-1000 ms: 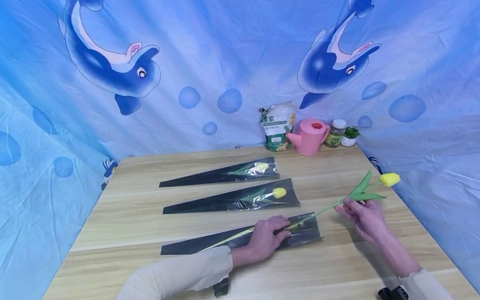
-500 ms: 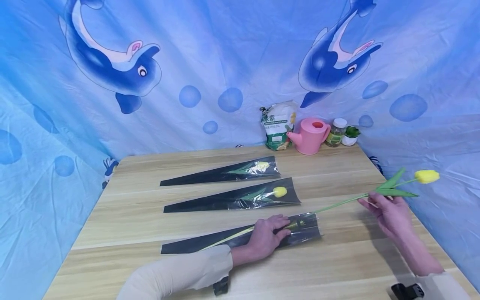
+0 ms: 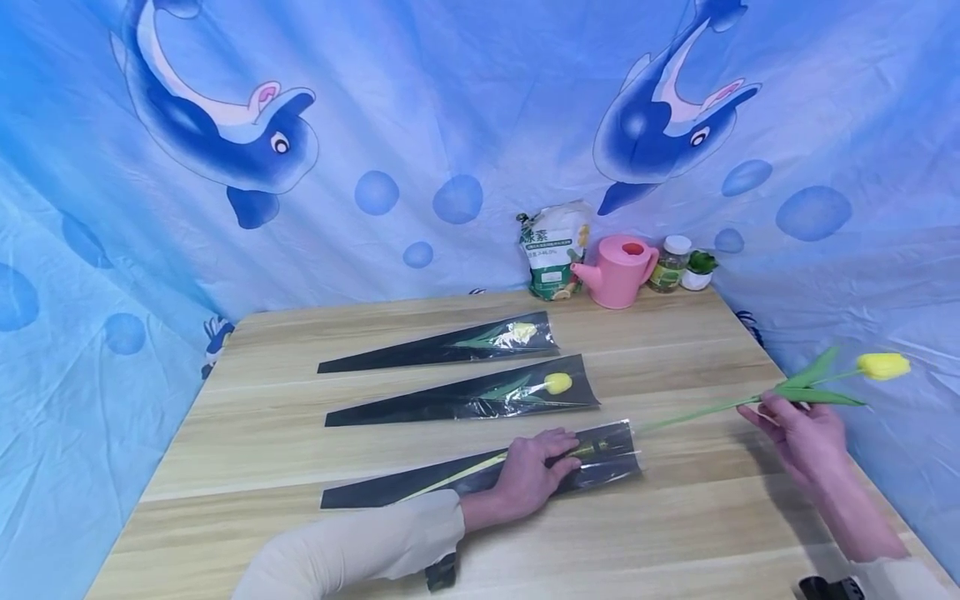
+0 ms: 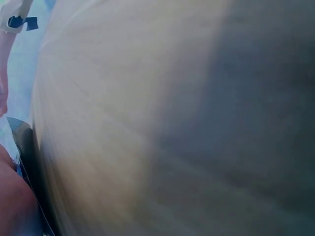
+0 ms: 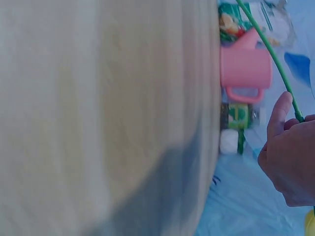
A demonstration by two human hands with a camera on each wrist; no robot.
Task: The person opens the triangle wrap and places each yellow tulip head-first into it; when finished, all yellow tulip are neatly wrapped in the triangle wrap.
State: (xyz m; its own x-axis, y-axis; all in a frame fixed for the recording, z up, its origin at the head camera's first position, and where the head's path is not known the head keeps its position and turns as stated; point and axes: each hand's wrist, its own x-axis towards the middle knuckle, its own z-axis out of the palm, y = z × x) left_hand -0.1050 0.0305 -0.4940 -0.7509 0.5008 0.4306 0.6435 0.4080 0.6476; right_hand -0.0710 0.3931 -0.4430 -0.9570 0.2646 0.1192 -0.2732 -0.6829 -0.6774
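Note:
Fingers spread, my left hand (image 3: 525, 475) rests on the nearest flat black flower sleeve (image 3: 618, 467), which has a clear front. A pale yellow strip (image 3: 457, 479) runs along that sleeve, partly hidden under the hand. Over the table's right side, my right hand (image 3: 806, 437) pinches a yellow tulip (image 3: 883, 366) by its green stem, just below the leaves. The stem (image 3: 693, 414) slants left, its lower end close to the sleeve's wide mouth. In the right wrist view the stem (image 5: 270, 46) rises from the fingers. The left wrist view shows mostly blurred tabletop.
Two more black sleeves, a middle one (image 3: 420, 408) and a far one (image 3: 405, 352), each contain a yellow tulip. Along the back stand a white-green bag (image 3: 555, 250), a pink watering can (image 3: 618, 279), a jar (image 3: 670, 265) and a small potted plant (image 3: 699, 271). A dolphin-print curtain (image 3: 450, 100) hangs behind.
My right hand has moved right with the tulip, drawing its stem away from over the near sleeve to beyond the mouth. My left hand has stayed in place on the sleeve.

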